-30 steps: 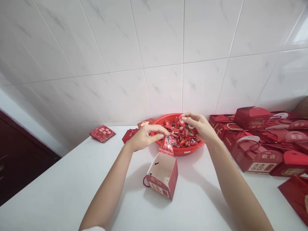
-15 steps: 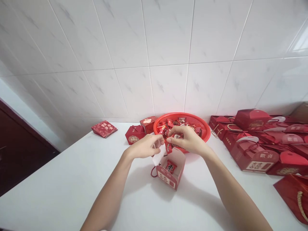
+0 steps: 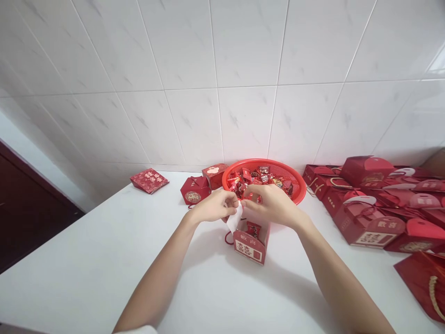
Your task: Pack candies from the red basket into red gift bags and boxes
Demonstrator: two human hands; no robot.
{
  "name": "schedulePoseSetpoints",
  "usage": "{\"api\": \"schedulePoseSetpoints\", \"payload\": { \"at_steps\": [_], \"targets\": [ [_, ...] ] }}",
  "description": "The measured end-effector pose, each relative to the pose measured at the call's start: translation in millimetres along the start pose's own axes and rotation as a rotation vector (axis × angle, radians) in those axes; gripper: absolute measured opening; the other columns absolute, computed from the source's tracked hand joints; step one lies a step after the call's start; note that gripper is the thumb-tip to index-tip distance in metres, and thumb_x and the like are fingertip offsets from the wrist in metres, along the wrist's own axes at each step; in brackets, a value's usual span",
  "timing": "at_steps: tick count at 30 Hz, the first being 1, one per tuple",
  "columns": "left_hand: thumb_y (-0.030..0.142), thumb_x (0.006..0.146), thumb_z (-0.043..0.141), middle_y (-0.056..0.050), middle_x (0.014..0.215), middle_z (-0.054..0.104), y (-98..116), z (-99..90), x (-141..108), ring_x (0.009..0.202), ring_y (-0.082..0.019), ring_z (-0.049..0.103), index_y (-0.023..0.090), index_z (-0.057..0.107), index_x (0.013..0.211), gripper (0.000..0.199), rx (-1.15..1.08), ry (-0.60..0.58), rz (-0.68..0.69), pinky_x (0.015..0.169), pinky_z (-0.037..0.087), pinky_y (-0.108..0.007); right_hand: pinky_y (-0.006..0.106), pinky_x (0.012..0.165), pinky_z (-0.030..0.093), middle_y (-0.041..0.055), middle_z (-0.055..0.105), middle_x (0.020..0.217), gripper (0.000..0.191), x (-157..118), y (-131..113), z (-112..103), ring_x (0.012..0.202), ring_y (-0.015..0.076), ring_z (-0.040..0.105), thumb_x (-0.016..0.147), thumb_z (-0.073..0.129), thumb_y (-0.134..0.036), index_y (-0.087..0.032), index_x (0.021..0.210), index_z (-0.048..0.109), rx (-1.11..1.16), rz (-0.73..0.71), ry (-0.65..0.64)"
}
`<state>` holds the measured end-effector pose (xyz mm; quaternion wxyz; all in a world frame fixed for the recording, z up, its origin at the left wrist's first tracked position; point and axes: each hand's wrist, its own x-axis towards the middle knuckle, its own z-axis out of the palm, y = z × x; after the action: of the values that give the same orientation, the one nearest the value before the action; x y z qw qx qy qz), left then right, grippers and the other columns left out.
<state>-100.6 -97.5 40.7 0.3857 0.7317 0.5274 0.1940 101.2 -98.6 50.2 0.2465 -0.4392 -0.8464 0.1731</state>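
A small red box (image 3: 248, 248) stands with its top open in front of me, a red wrapped candy (image 3: 253, 229) inside and a red cord loop at its left side. My left hand (image 3: 219, 206) pinches the box's white-faced flap (image 3: 235, 219) at the box's upper left. Close beside it, my right hand (image 3: 267, 204) has its fingertips pressed together at the top of that flap; what they hold is too small to make out. Just behind both hands is a red mesh basket (image 3: 299, 188) of wrapped candies.
Two closed red boxes (image 3: 195, 190) stand left of the basket, and a flat patterned red packet (image 3: 149, 180) lies farther left. Many red boxes (image 3: 370, 222) are piled at the right, with a rope-handled red bag (image 3: 422, 283) at the right edge. A tiled wall rises behind.
The open box has turned and shifted slightly to the right. My hands have come closer together at its flap, and my right fingers have closed.
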Motion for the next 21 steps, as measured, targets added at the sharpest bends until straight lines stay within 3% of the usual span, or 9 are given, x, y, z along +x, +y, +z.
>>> {"api": "schedulePoseSetpoints", "payload": {
  "at_steps": [5,10,12,15,21],
  "targets": [
    [0.025,0.069,0.061,-0.002,0.083,0.064,-3,-3.0,0,0.064,-0.016,0.064,0.018,0.059,0.080,0.013,0.005,-0.031,-0.021,0.056,0.053,-0.026,0.026,0.055,0.026,-0.0016,0.061,0.066,0.018,-12,2,-24,0.058,0.0120,0.047,0.089,0.057,-0.030,-0.020,0.074,0.059,-0.065,0.007,-0.035],
    [0.031,0.073,0.061,-0.003,0.083,0.067,6,-5.7,-8,0.057,-0.016,0.064,0.017,0.062,0.079,0.016,0.118,-0.085,-0.038,0.056,0.049,-0.027,0.025,0.057,0.031,-0.0008,0.066,0.072,0.009,-24,7,-44,0.064,0.0133,0.055,0.088,0.059,-0.025,-0.021,0.088,0.067,-0.167,0.021,-0.358],
    [0.037,0.075,0.063,-0.002,0.081,0.066,13,-1.9,-12,0.059,-0.016,0.062,0.017,0.063,0.078,0.020,0.232,-0.059,-0.009,0.056,0.044,-0.027,0.025,0.059,0.033,0.0008,0.069,0.080,0.010,-24,8,-42,0.068,0.0146,0.059,0.086,0.061,-0.025,-0.021,0.092,0.069,-0.170,0.029,-0.437],
    [0.039,0.071,0.068,-0.002,0.077,0.063,23,8.5,-18,0.069,-0.019,0.059,0.019,0.063,0.078,0.022,0.348,-0.048,0.079,0.056,0.038,-0.027,0.026,0.057,0.032,0.0014,0.068,0.075,0.014,-20,7,-31,0.066,0.0155,0.058,0.087,0.062,-0.032,-0.020,0.082,0.068,-0.185,0.022,-0.464],
    [0.033,0.070,0.071,-0.002,0.090,0.065,30,20.9,-20,0.083,-0.022,0.060,0.020,0.061,0.096,0.030,0.330,-0.208,0.149,0.062,0.041,-0.029,0.026,0.055,0.032,-0.0014,0.069,0.075,0.018,-9,8,-10,0.067,0.0160,0.059,0.076,0.075,-0.035,-0.022,0.086,0.067,-0.131,-0.043,-0.409]
  ]
}}
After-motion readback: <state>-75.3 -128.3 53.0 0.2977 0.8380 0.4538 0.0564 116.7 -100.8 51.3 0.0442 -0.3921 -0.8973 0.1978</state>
